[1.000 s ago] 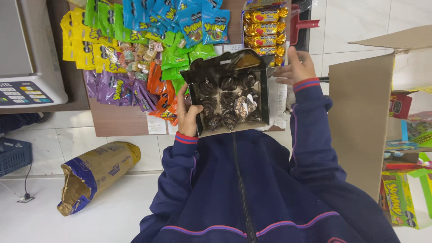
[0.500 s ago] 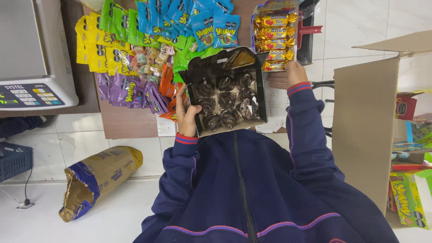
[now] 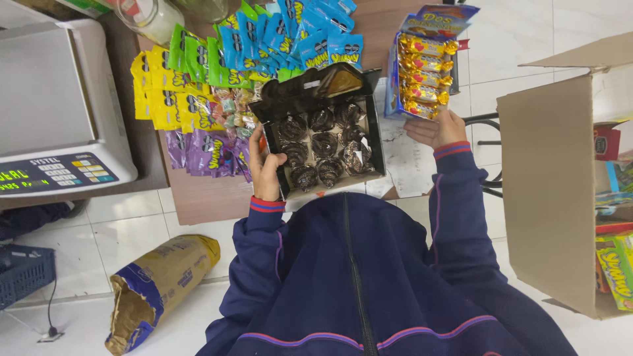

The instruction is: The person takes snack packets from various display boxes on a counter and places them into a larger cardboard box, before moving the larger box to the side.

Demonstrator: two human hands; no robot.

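- The left hand (image 3: 267, 165) grips the left wall of a black box (image 3: 376, 142), thumb and fingers closed on its edge, at the centre of the frame.
- The box holds round sweets (image 3: 324, 146) in dark, shiny crinkled wrappers, set in rows; its lid stands open at the upper end, and its long axis runs up and down the frame.
- The right hand (image 3: 436, 128) sits right of the black box, fingers curled against the lower end of a blue carton (image 3: 425, 62); whether they clamp it I cannot tell.
- The carton lies just right of the black box, nearer the right hand, its long axis also up the frame. It holds a stack of gold foil-wrapped sweets, glossy and twisted at the ends.
- Both boxes rest over a brown wooden worktop (image 3: 211, 198), beside flat glossy sachets (image 3: 198, 62) in yellow, green, blue and purple at the upper left.
- A grey weighing scale (image 3: 59, 105) stands far left; a brown cardboard box (image 3: 547, 191) stands open at the right.
- A torn paper sack (image 3: 158, 287) lies on the white tiled floor, lower left.
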